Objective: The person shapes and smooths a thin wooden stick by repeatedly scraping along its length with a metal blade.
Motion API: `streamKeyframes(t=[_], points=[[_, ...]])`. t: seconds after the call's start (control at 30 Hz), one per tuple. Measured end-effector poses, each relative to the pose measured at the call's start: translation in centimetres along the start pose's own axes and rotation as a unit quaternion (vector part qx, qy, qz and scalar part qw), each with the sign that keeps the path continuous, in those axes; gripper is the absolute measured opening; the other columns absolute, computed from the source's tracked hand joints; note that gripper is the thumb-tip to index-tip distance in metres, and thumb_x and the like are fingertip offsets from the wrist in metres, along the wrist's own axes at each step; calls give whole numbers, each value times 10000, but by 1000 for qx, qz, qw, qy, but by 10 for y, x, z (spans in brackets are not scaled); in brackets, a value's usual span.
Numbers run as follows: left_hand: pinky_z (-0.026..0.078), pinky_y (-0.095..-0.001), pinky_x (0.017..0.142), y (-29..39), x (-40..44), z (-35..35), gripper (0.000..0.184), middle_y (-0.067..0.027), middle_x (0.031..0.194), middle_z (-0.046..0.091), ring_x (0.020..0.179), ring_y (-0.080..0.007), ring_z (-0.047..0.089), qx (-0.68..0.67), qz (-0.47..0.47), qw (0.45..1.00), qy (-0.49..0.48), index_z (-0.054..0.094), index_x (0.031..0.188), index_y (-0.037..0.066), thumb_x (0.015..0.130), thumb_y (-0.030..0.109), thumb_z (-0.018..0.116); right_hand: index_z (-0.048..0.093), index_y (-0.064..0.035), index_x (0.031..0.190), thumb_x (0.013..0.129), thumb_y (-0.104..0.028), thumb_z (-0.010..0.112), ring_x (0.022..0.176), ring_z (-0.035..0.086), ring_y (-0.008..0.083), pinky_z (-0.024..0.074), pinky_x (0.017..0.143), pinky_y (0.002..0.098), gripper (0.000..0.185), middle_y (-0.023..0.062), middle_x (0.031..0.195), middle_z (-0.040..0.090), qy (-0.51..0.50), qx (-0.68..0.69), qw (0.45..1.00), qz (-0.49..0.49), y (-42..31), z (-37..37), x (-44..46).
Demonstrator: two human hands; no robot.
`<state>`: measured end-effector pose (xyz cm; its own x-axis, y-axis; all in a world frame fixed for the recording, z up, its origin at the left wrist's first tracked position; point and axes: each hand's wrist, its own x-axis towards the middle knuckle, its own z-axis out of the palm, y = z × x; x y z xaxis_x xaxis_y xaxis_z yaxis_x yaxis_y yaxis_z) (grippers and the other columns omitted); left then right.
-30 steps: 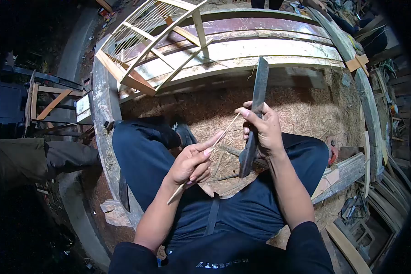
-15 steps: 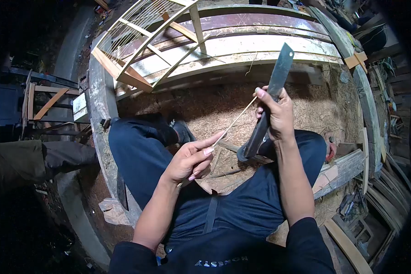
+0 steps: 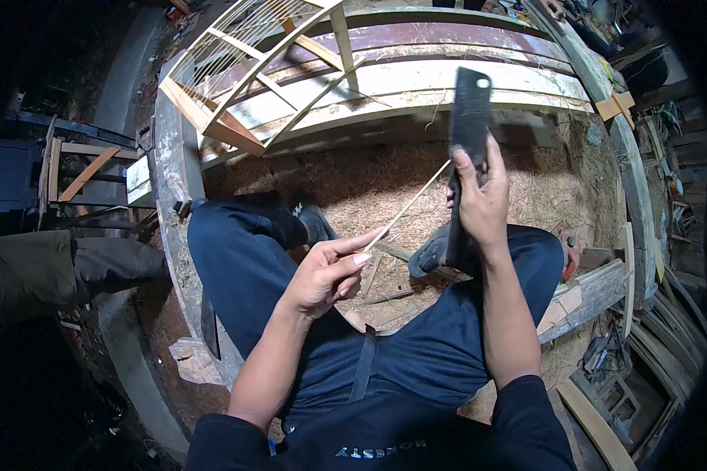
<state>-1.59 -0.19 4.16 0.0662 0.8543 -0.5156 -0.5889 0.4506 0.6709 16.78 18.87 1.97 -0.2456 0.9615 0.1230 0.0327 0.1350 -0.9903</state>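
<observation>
In my left hand (image 3: 326, 275), a thin pale wooden stick (image 3: 410, 206) is pinched between thumb and fingers, slanting up to the right. Its far end meets the edge of the knife near my right hand; whether it touches the blade I cannot tell. My right hand (image 3: 481, 192) is closed around a broad dark knife (image 3: 470, 110), held upright with its blade tip up and a hole near the top corner. The blade is slightly blurred, and its lower part runs down past my wrist.
A wooden frame with thin rods (image 3: 251, 74) rests on the bench planks (image 3: 416, 86) ahead. Shavings (image 3: 369, 188) cover the ground between my legs. Another person's leg (image 3: 118, 267) is at the left. Wood strips (image 3: 656, 337) lie stacked at the right.
The knife has turned from leaning right to nearly upright, its blade tip shifting left and its face now dark. My left hand and the stick have hardly moved.
</observation>
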Motion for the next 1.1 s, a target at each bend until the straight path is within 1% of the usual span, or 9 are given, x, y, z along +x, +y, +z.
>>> streamKeyframes(t=[0.07,0.17,0.53,0.67,0.7,0.77,0.8,1.03,1.1], points=[[293,-178,457,0,1,0,541,13,765,593,469,-7,394,-6,4,1000,4,516,1480,-44,980,116,649,336,-90,1624,1056,-100,588,924,670,151,540,825,302,621,165,1071,722,-24,8,999,-33,-9,2,-7],[286,-182,450,-3,0,-3,505,28,705,573,467,-9,393,-17,13,1000,10,542,1451,-55,982,105,643,367,-122,1617,1032,-39,590,917,654,122,538,806,292,632,141,1141,727,-57,-98,990,-87,-7,-1,-9],[321,-208,469,-8,5,-6,335,19,701,577,498,-31,425,5,49,996,74,658,1325,-56,1003,33,636,396,-228,1607,1018,-33,600,729,644,101,560,645,274,653,88,1034,749,-100,-40,994,29,-5,8,-29],[321,-210,472,-8,8,-12,318,21,713,582,496,-28,413,-15,61,993,97,670,1298,-65,1000,44,652,503,-147,1538,959,-30,644,1100,724,308,573,889,372,607,257,1374,627,-206,-95,968,-104,4,24,-58],[321,-211,473,-9,7,-15,317,22,717,585,495,-27,409,-19,61,993,95,672,1293,-66,997,46,659,516,-134,1527,949,-23,646,1167,692,341,557,946,383,603,277,1374,612,-245,-61,967,-40,-2,26,-63],[316,-212,470,-10,5,-17,319,24,719,586,492,-25,402,-21,56,994,92,672,1293,-65,995,52,664,499,-149,1540,953,-24,644,1056,743,334,580,897,398,617,257,1247,696,-155,-107,970,-156,5,30,-56],[311,-214,468,-10,4,-17,322,26,722,586,489,-22,395,-24,53,994,87,673,1292,-64,994,57,669,498,-143,1539,955,-25,643,1061,741,334,582,894,398,612,253,1261,691,-148,-94,984,-43,-3,26,-52],[308,-213,470,-8,7,-16,322,26,699,588,493,-21,393,-12,60,992,106,677,1286,-66,987,52,675,529,-120,1514,939,6,633,1052,749,321,576,886,382,599,263,1244,696,-150,-124,968,-160,-2,33,-57],[307,-214,467,-8,5,-15,310,28,698,587,490,-21,390,-13,65,992,103,683,1274,-69,988,52,674,515,-144,1530,943,8,637,901,776,245,582,791,364,619,261,1123,741,-139,-95,986,10,-12,29,-52]])
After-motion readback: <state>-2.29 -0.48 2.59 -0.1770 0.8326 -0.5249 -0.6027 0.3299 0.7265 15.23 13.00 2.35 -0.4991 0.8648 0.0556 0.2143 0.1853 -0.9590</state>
